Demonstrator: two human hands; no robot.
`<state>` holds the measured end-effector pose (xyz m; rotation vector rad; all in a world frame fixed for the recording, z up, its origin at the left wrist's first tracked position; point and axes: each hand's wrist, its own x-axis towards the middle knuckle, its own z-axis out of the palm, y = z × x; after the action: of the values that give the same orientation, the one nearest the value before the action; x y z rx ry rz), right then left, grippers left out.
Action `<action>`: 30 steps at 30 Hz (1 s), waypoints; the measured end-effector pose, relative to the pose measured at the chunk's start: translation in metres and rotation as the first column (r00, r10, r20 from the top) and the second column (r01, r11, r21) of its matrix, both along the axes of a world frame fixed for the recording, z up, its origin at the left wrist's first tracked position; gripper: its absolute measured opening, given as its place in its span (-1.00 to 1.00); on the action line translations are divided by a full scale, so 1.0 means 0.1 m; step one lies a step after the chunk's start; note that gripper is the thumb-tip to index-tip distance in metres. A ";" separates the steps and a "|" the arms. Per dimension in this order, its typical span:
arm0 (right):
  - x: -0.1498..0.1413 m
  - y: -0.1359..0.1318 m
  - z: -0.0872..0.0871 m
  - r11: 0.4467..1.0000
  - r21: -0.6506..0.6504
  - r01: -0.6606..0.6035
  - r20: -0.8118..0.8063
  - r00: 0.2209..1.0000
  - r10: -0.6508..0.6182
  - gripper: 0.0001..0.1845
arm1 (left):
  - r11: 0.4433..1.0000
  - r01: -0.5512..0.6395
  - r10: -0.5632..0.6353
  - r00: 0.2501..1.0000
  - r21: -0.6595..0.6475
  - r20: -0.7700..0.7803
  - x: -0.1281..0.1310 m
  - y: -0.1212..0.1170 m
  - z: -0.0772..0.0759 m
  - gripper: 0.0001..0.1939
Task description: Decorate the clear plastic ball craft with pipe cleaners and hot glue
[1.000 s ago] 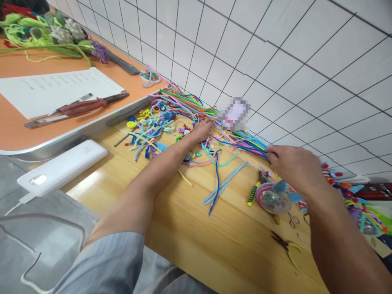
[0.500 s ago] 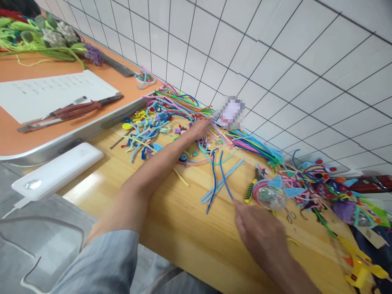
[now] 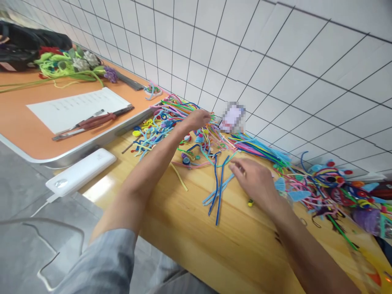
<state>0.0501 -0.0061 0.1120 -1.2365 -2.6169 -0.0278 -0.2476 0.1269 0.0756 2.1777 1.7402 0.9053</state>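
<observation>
A tangle of coloured pipe cleaners (image 3: 171,118) lies along the tiled wall on a wooden table (image 3: 196,228). My left hand (image 3: 198,119) reaches into this pile with its fingers stretched out over the strands, and I see nothing gripped in it. My right hand (image 3: 254,179) hovers palm down over the table, fingers loosely apart. Its fingertips are close to two dark blue pipe cleaners (image 3: 218,190) and a light blue one (image 3: 214,194). A bundle of straight blue and pink pipe cleaners (image 3: 260,149) lies just beyond the right hand.
An orange table (image 3: 24,130) on the left carries a sheet of paper (image 3: 78,108), red-handled pliers (image 3: 94,121) and green pipe-cleaner flowers (image 3: 70,65). A white power bank (image 3: 81,171) sits at the wooden table's left edge. Finished colourful pipe-cleaner pieces (image 3: 330,183) crowd the right side.
My right hand went from the bundle by the wall down to the table's near edge, then back up to the loose blue pipe cleaners. The left hand stayed in the pile. The camera turned.
</observation>
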 end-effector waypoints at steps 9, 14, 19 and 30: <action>-0.98 1.21 -0.39 0.945 -0.099 0.312 0.219 0.933 -0.285 -0.62 | 0.999 0.033 -0.037 0.983 -0.027 -0.182 0.47 -0.10 -0.68 -0.59; -1.07 1.39 -0.59 0.938 -0.125 0.324 0.260 0.923 -0.285 -0.67 | 0.999 -0.015 0.005 0.980 -0.048 -0.200 0.40 -0.08 -0.77 -0.60; -0.94 1.46 -0.43 0.946 -0.111 0.306 0.221 0.935 -0.277 -0.66 | 0.995 -0.081 0.070 0.983 -0.058 -0.172 0.35 -0.02 -0.79 -0.57; -0.64 1.41 0.11 0.935 -0.138 0.326 0.067 0.945 -0.319 -0.74 | 0.977 -0.188 0.174 0.976 -0.105 -0.132 0.36 -0.02 -0.83 -0.54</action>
<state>-0.0138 0.1348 0.1234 -1.7254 -2.4580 0.0826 -0.2113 0.1250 -0.0077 2.0657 2.0226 0.7000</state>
